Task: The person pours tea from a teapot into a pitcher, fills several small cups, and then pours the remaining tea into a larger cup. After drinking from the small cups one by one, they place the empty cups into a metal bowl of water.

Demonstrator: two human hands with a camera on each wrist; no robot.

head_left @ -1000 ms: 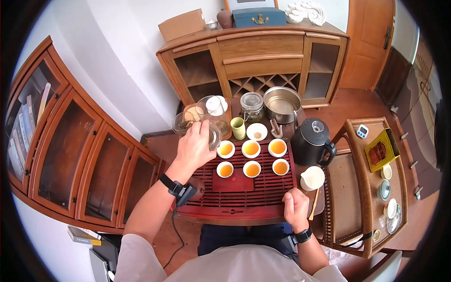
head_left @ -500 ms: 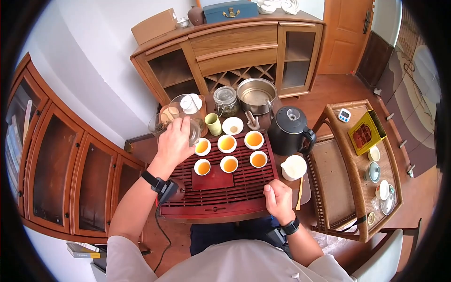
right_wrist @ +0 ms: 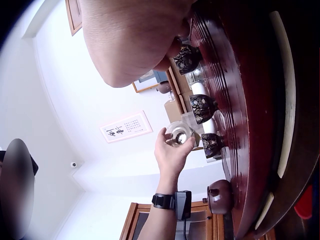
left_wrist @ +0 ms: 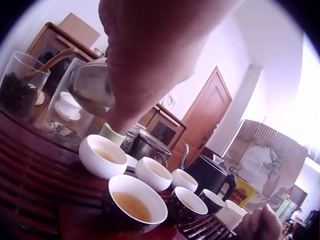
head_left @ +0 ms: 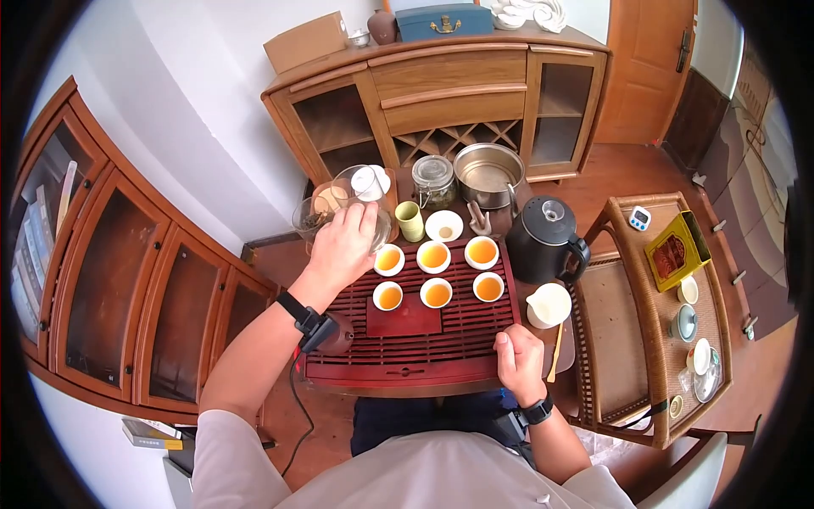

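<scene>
My left hand (head_left: 342,246) grips a clear, rounded glass vessel (left_wrist: 89,86), held up beyond the far left corner of the tea tray (head_left: 407,371). Behind it stand a glass with dark tea leaves and a wooden scoop (left_wrist: 22,92) and a second tall glass (left_wrist: 52,120). Several small cups of amber tea (head_left: 434,255) sit in two rows on the slatted red tray. A brown teapot (right_wrist: 220,196) stands on the tray's left side, partly hidden by the left wrist in the head view. My right hand (head_left: 520,365) rests at the tray's near right edge, fingers curled, nothing visible in them.
Beyond the tray are a green cup (head_left: 409,221), a white bowl (head_left: 444,226), a lidded glass jar (head_left: 434,182) and a metal pot (head_left: 489,176). A black kettle (head_left: 543,242) and white pitcher (head_left: 549,305) stand right. A rattan cart (head_left: 623,339) is farther right.
The head view shifts left and back. My left hand keeps hold of the glass vessel, which moves slightly away relative to the cups. My right hand stays at the tray's edge.
</scene>
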